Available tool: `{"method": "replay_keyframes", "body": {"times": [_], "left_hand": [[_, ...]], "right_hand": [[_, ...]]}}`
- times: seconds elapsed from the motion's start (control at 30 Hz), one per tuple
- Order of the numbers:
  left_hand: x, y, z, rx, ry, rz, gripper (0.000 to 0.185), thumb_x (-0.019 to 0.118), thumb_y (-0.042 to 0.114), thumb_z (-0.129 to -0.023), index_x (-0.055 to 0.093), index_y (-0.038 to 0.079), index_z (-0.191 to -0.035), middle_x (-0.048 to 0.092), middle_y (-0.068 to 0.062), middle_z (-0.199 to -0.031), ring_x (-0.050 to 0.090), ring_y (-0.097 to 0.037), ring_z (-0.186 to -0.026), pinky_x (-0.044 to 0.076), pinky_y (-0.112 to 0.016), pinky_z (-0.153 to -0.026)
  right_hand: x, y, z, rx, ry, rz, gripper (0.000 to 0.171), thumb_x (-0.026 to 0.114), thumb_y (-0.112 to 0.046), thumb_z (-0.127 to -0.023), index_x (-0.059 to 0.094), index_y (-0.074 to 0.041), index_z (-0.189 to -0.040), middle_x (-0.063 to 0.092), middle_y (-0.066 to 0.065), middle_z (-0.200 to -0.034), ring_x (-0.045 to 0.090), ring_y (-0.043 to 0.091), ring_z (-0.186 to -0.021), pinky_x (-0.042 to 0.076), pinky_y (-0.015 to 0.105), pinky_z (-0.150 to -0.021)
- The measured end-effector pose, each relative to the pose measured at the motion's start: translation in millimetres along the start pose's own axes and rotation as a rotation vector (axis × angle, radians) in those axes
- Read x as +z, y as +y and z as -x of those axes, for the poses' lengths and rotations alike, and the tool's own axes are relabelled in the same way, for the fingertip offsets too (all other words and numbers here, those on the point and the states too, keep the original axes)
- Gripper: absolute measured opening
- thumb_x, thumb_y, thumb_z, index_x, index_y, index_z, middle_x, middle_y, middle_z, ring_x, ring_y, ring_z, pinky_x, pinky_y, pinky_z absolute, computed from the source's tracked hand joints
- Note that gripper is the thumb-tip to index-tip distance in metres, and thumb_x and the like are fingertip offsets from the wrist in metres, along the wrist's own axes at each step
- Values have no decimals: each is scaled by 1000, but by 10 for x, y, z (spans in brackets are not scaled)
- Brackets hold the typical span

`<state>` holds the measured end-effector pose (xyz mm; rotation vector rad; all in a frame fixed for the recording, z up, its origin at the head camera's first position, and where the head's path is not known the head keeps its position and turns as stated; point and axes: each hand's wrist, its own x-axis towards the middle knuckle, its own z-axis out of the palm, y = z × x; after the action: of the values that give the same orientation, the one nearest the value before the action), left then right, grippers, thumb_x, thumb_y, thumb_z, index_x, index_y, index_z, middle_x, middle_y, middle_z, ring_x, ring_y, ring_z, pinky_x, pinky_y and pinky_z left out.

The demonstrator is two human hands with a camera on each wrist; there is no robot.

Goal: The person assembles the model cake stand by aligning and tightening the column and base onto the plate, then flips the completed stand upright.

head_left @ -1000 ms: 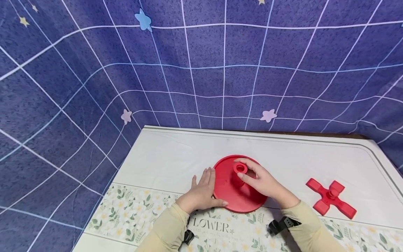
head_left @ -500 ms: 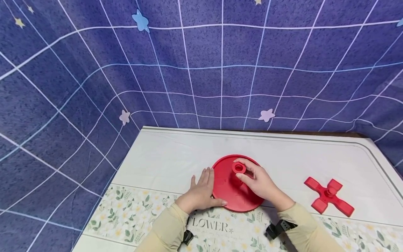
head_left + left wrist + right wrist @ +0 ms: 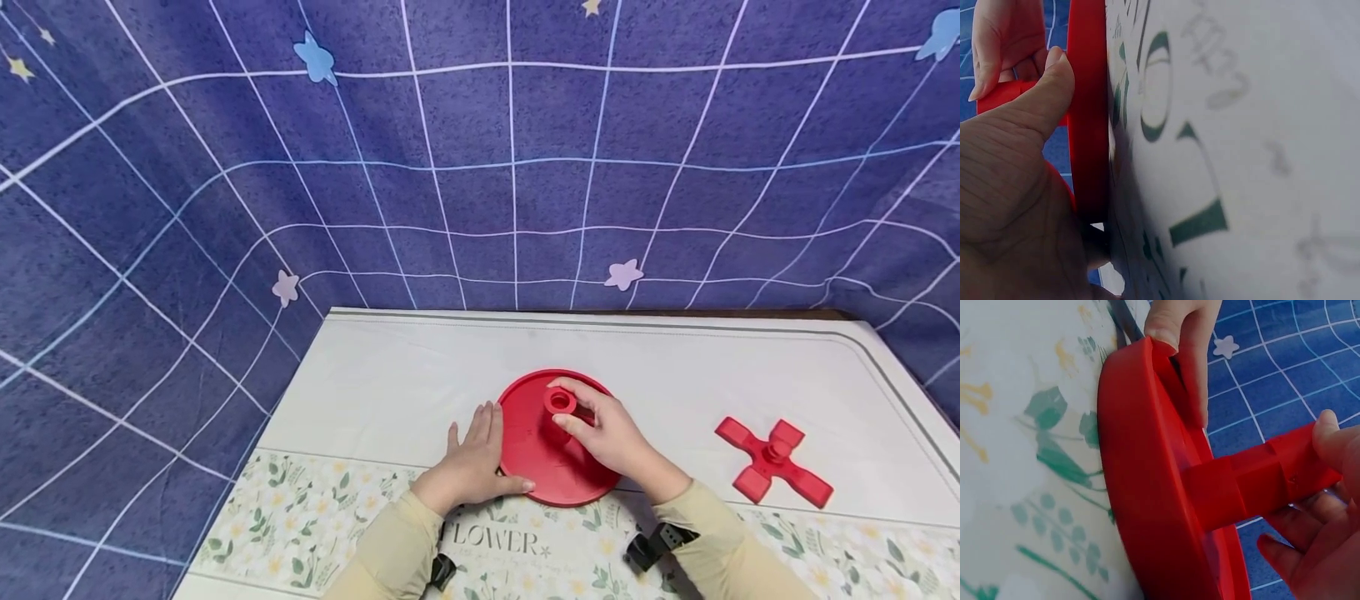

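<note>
A red round tray-like base (image 3: pixel 562 482) with a raised rim lies flat on the table. A red hollow cylindrical post (image 3: pixel 556 418) stands upright on it. My right hand (image 3: pixel 611 429) holds the post near its top, thumb on the near side and fingers behind. My left hand (image 3: pixel 471 468) rests at the left side of the base with straight fingers, its thumb on the rim. In the right wrist view the post (image 3: pixel 1260 478) shows stacked stepped sections and meets the base. The left wrist view shows the left thumb (image 3: pixel 1054 87) stretched beside the base's edge (image 3: pixel 1088 156).
A red cross-shaped piece (image 3: pixel 776 461) with a central stub lies to the right on the table. The white tablecloth (image 3: pixel 420 367) carries a flowered band and the printed word FLOWER. Behind and left hangs a blue grid-patterned curtain (image 3: pixel 547 192) with stars.
The head view has shifted slightly, so everything slides left in the frame. Both hands keep their places on the base and post.
</note>
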<state>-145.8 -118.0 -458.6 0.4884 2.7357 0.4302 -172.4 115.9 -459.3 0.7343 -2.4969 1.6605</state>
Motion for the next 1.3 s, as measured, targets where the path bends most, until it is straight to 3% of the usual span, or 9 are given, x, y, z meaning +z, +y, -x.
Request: {"method": "replay_keyframes", "body": {"times": [0.27, 0.5, 0.67, 0.7, 0.77, 0.9, 1.13, 1.23, 1.3], "left_hand": [[4, -24, -7, 3, 2, -13, 119, 62, 71, -79, 7, -3, -155, 7, -19, -161, 5, -35, -148, 6, -66, -111], [2, -13, -4, 3, 3, 8, 119, 63, 70, -79, 7, -3, -154, 7, -20, -161, 4, -35, -148, 4, -65, -111], [-4, -16, 3, 6, 3, 14, 119, 64, 69, -79, 8, -4, -154, 7, -20, -161, 4, -36, -148, 4, -65, -112], [-3, -18, 2, 7, 4, 14, 119, 64, 69, -79, 8, -4, -154, 7, -20, -161, 4, -36, -148, 4, -65, -112], [-2, -24, 1, 9, 4, 16, 119, 64, 69, -79, 8, -4, -154, 7, -20, -161, 4, -36, -148, 4, -65, -112], [1, -50, 5, 8, 10, 11, 119, 63, 70, -79, 7, -4, -154, 6, -20, -161, 4, -36, -148, 4, -65, -112], [1, -53, 2, 15, 18, 15, 119, 64, 68, -80, 7, -5, -154, 6, -21, -161, 4, -37, -148, 4, -65, -111], [4, -43, -6, 20, 18, 20, 119, 64, 68, -80, 7, -5, -154, 6, -21, -161, 4, -37, -148, 3, -65, -111], [2, -33, -7, 22, 17, 22, 119, 64, 68, -80, 7, -5, -154, 7, -22, -161, 4, -37, -148, 3, -65, -111]], "right_hand": [[-108, -9, 3, -37, -55, -20, 50, 72, -20, -90, 54, -13, -137, 64, 3, -123, 62, 19, -110, 50, 39, -93], [-556, -142, 240, -96, 64, 258, 49, 77, -18, -85, 61, -12, -131, 65, 3, -123, 60, 24, -114, 47, 48, -93], [-998, -144, 552, -80, 217, 500, 42, 76, -16, -85, 65, -10, -125, 66, 8, -121, 60, 17, -108, 42, 22, -92], [-1091, -132, 619, -76, 247, 529, 41, 76, -14, -85, 65, -10, -123, 66, 10, -120, 61, 12, -97, 41, 19, -87], [-1278, -90, 754, -33, 296, 572, 40, 77, -14, -84, 66, -8, -122, 67, 14, -116, 56, 5, -79, 39, 16, -74], [-1604, 30, 1005, 121, 306, 667, 39, 75, -19, -85, 64, -6, -121, 64, 20, -109, 35, 5, -52, 32, 28, -55], [-1919, 296, 1351, 388, 160, 779, 49, 74, -31, -86, 61, 4, -116, 60, 32, -113, 58, 40, -79, 45, 52, -64], [-2000, 375, 1437, 481, 78, 786, 55, 76, -36, -83, 61, 7, -112, 63, 31, -104, 61, 43, -84, 46, 55, -65], [-2027, 415, 1478, 525, 33, 780, 58, 78, -41, -80, 62, 7, -109, 65, 22, -91, 61, 36, -79, 46, 51, -63]]}}
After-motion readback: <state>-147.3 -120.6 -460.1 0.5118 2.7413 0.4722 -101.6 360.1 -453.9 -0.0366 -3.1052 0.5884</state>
